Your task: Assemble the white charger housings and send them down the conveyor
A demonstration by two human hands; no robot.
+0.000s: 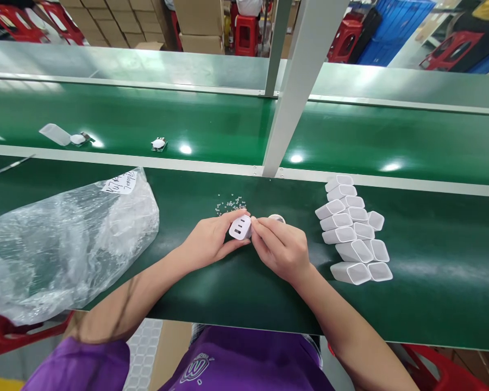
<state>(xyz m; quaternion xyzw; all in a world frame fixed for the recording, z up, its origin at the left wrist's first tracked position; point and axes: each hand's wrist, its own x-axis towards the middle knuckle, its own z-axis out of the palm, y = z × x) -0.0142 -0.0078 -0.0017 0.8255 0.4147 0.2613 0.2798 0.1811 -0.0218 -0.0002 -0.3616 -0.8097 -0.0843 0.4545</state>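
Between thumb and fingers, my left hand (212, 239) grips a white charger housing (239, 228) whose end face has several dark port slots turned toward me. My right hand (283, 245) is closed in a pinch at the housing's right edge; whatever its fingertips hold is too small to make out. Just beyond both hands lies a scatter of tiny clear pieces (230, 204) on the green bench. Behind my right hand a round white part (276, 218) shows, partly hidden by the fingers.
Several white open-ended housings (352, 251) lie grouped at the right. A clear plastic bag (77, 244) with a handwritten label covers the left side. A grey post (287, 92) rises beyond my hands. On the green belt behind sit a small part (158, 143) and a white cover (55, 133).
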